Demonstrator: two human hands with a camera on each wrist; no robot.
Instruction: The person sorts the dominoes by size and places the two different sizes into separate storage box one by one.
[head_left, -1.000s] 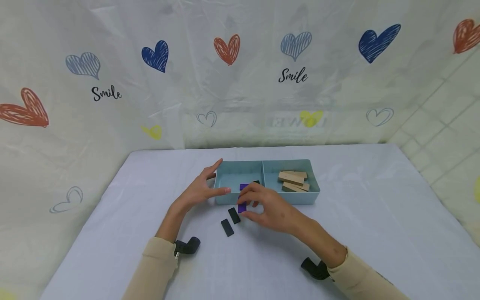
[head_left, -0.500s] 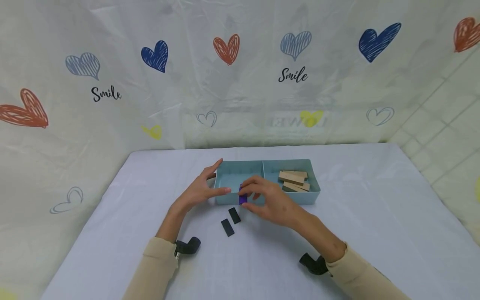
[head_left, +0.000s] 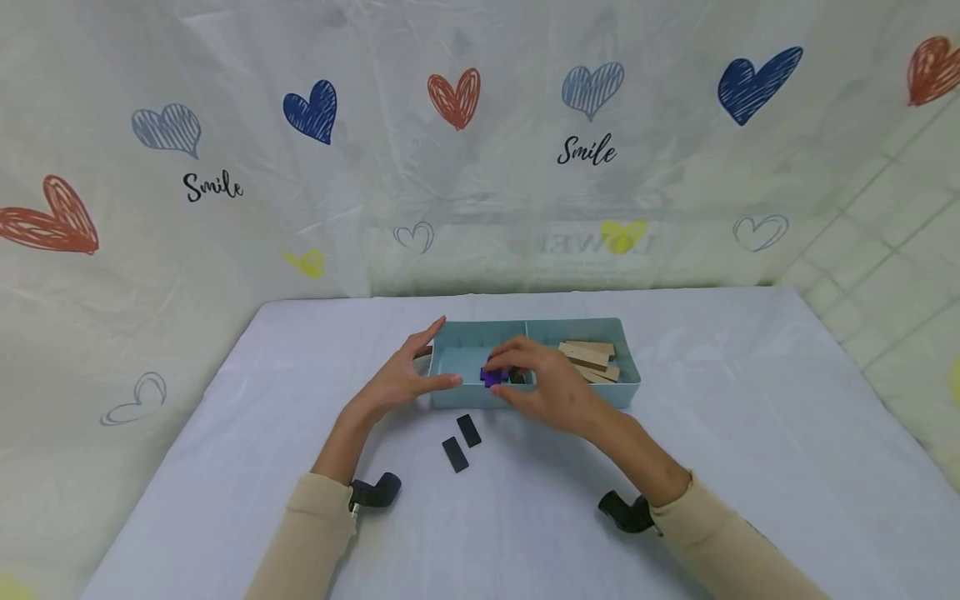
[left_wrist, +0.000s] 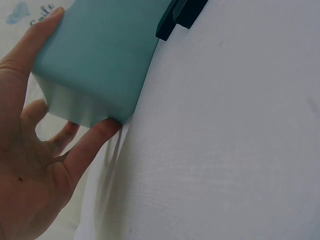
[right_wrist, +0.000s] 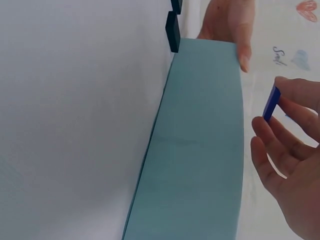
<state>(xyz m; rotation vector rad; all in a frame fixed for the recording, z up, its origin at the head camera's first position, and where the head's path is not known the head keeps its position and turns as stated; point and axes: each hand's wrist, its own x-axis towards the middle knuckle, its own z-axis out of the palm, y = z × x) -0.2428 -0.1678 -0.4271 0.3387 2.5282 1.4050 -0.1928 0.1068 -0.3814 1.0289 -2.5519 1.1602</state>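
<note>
A light-blue box (head_left: 459, 395) with two compartments stands on the table. My left hand (head_left: 397, 379) holds its left end, thumb at the front wall and forefinger up at the back corner. In the left wrist view several fingers (left_wrist: 92, 145) of that hand touch the box's end. My right hand (head_left: 551, 383) is over the left compartment, near the divider. It pinches a small flat purple block (right_wrist: 271, 103) between thumb and fingertips, above the rim in the right wrist view. More purple and dark blocks (head_left: 517, 376) show beneath this hand, partly hidden by it.
Two black rectangular blocks (head_left: 455, 455) lie on the white cloth in front of the box. Several wooden blocks (head_left: 588, 358) are piled in the right compartment. A backdrop (head_left: 480, 183) printed with hearts hangs behind the table.
My right hand has lifted the purple block from in front of the box, up and over the front wall to above the left compartment. The left hand stays at the box's end.
</note>
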